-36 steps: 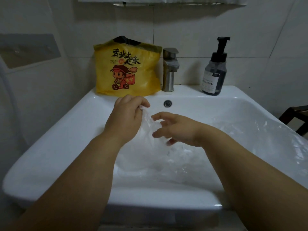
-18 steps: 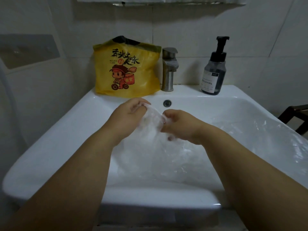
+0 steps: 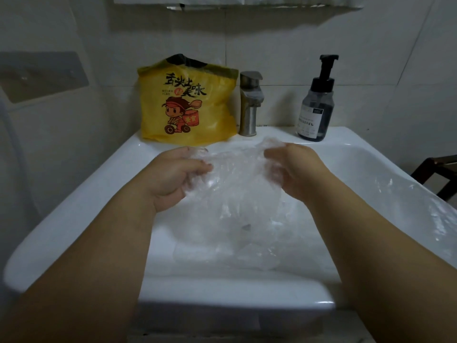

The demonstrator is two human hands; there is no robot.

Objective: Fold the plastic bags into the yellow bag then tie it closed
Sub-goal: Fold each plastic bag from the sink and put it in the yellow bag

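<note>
- The left hand [image 3: 178, 177] and right hand [image 3: 294, 169] were almost touching half a second ago, both on the same bunch of film. They have since drawn apart sideways.
- The clear bag [image 3: 237, 194] is now pulled out wide between them. Its top edge is taut and the rest hangs crumpled down into the sink [image 3: 74, 211].
- This looks like the spreading step before a fold. The bag is opened flat enough to double over, but no fold is made yet.
- Left hand: fingers and thumb curled, pinching the bag's left upper edge, back of the hand towards the camera.
- Right hand: fingers curled round the right upper edge, with film partly veiling the fingertips. Both forearms reach in from the near edge and angle inward.
- A second piece of plastic [image 3: 408, 201] lies over the sink's right side, untouched, so more than one bag seems left to do.
- The yellow bag [image 3: 188, 107] stands on the back ledge, well beyond the hands and just left of the tap [image 3: 249, 102]. Its top is open and untied.
- A pump bottle [image 3: 316, 107] stands to the tap's right.
</note>
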